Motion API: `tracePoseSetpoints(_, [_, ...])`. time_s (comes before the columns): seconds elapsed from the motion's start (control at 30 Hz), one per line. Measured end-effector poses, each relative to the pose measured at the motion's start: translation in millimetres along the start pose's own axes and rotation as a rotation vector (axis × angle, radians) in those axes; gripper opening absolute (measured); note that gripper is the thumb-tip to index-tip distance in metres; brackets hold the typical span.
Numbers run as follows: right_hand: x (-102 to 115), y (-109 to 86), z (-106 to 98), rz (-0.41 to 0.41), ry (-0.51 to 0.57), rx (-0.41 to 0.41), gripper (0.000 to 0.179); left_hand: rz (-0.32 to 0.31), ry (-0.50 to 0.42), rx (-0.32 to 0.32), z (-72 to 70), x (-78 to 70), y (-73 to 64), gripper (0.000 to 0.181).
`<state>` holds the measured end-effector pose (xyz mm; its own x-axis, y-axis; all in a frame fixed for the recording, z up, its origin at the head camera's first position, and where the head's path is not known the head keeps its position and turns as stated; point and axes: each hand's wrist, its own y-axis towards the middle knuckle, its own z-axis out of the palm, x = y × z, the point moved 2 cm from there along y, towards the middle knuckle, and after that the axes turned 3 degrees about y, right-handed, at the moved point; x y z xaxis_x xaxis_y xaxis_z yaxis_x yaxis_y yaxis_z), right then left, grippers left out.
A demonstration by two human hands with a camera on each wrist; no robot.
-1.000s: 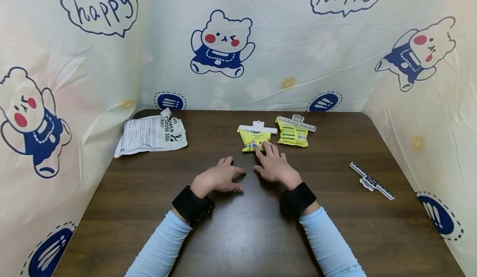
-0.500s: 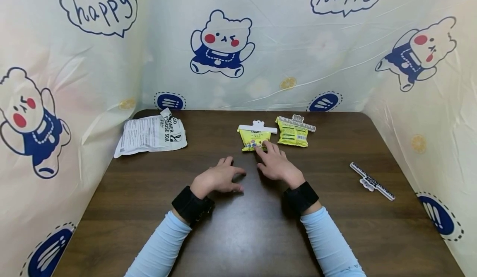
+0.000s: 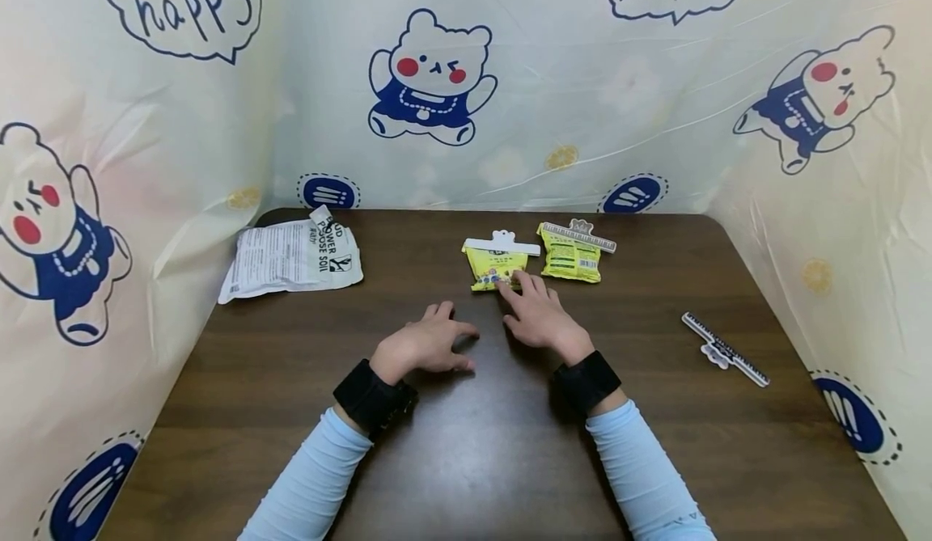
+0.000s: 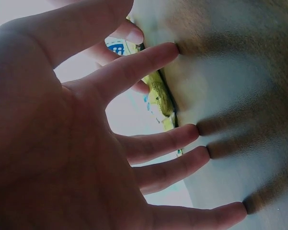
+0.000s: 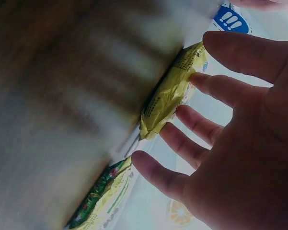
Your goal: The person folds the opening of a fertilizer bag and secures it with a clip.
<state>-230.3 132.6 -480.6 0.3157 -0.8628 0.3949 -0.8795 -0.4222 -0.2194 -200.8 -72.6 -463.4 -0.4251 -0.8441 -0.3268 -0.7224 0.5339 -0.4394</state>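
In the head view a small yellow packet (image 3: pixel 489 266) lies near the back of the table, a white sealing clip (image 3: pixel 502 246) across its top. My right hand (image 3: pixel 544 319) reaches to its near right corner, fingers extended and index fingertip at the packet. The right wrist view shows those fingertips along the yellow packet (image 5: pixel 170 98), not curled round it. To the right lies a second yellow-green packet (image 3: pixel 571 258) with a clear ruler-like clip (image 3: pixel 580 236). Nearer me, my left hand (image 3: pixel 424 343) rests with spread fingers, fingertips on the tabletop, holding nothing.
A large white printed pouch (image 3: pixel 294 258) with a folded top corner lies at the back left of the brown table (image 3: pixel 466 460). A loose ruler-marked clip (image 3: pixel 724 349) lies on the right side. A patterned curtain (image 3: pixel 553 96) encloses the table's back and sides.
My right hand has shifted slightly to the right, its thumb farther from the left hand. The head view has tilted a little. Packets, clips and left hand keep their places.
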Motion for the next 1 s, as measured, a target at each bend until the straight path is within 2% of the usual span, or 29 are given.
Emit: tracePoseSetpoints(1.0, [-7,22.4,-4,0.046,-0.012,0.035,0.068,0.012,-0.027,-0.02,-1.5,0.3,-3.6,0.055])
